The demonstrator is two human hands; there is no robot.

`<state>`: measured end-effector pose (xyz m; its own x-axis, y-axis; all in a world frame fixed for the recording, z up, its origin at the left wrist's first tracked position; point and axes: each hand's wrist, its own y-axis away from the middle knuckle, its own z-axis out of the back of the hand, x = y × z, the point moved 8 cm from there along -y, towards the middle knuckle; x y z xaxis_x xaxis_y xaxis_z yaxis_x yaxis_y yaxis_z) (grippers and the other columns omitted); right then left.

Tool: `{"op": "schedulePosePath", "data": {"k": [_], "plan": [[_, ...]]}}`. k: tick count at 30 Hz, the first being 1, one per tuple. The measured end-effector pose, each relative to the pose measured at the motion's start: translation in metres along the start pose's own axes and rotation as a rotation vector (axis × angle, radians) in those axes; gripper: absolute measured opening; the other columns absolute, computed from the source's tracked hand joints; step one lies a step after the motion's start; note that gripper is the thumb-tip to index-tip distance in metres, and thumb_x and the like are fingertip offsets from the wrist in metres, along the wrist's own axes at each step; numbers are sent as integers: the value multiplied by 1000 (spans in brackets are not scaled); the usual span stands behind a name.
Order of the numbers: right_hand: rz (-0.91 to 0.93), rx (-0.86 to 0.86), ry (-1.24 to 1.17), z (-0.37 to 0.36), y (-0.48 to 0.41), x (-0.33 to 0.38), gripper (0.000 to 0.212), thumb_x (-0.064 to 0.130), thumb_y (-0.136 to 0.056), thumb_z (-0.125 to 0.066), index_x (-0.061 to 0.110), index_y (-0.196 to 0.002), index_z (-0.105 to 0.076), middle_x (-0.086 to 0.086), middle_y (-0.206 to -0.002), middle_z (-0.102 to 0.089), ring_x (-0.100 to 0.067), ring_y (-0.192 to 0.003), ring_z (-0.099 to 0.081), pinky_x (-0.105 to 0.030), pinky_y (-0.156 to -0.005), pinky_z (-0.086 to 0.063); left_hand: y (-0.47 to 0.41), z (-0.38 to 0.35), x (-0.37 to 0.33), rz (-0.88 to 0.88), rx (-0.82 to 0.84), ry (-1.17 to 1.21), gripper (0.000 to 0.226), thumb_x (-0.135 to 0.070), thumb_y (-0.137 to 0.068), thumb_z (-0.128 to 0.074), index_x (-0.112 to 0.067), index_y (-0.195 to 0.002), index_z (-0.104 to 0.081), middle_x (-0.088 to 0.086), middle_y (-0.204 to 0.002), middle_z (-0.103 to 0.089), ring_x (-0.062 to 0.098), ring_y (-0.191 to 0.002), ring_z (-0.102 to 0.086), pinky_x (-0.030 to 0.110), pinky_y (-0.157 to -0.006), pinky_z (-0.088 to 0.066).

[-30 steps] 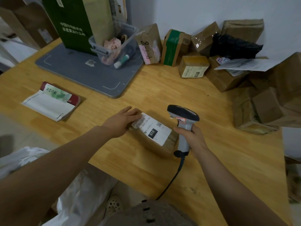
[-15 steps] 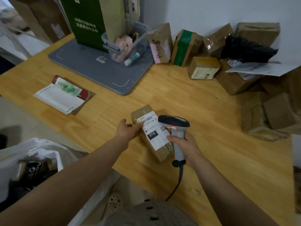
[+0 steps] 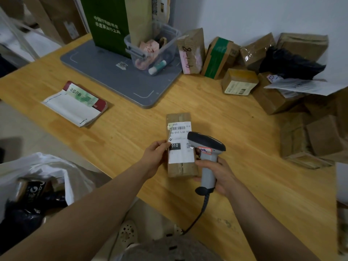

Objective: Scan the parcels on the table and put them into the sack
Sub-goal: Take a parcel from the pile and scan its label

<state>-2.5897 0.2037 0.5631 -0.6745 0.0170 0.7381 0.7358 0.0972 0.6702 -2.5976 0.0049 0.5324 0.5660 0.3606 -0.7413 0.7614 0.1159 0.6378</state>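
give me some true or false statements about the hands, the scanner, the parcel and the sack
1. The right hand grips the barcode scanner by its handle. True.
2. The cardboard parcel has its shipping label facing up. True.
3. The left hand lies flat on the table, clear of the parcel. False: it holds the parcel's left edge.
4. The white sack stands on the table beside the parcel. False: it sits off the table's near edge, to the person's left.
5. The scanner is cordless. False: a dark cable runs from its handle.
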Motion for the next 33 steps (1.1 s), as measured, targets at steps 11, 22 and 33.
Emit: {"op": "schedulePosePath", "data": {"k": [11, 22, 33], "plan": [[63, 135, -75, -17, 13, 8, 44, 4, -71, -74, 10, -114, -67, -4, -106, -72, -20, -97, -67, -62, -82, -52, 12, -1, -5, 33, 42, 100, 50, -20, -82, -74, -10, -120, -43, 13, -108, -66, 26, -91, -66, 43, -80, -57], [228, 73, 109, -40, 35, 38, 24, 4, -78, -73, 14, -99, -66, 1, -86, -69, -13, -81, -63, -32, -69, -55, 21, 33, -48, -62, 107, -180, 88, -28, -64, -85, -14, -138, -40, 6, -117, -63, 21, -107, -61, 33, -84, -52], [373, 135, 288, -112, 67, 62, 12, 13, -84, -70, 6, -84, -60, -5, -54, -58, -17, -41, -50, -28, -46, -45, 42, 101, -84, -249, -77, -260, 61, -23, -73, -81, -18, -127, -55, -8, -110, -67, 6, -97, -63, 21, -70, -55]]}}
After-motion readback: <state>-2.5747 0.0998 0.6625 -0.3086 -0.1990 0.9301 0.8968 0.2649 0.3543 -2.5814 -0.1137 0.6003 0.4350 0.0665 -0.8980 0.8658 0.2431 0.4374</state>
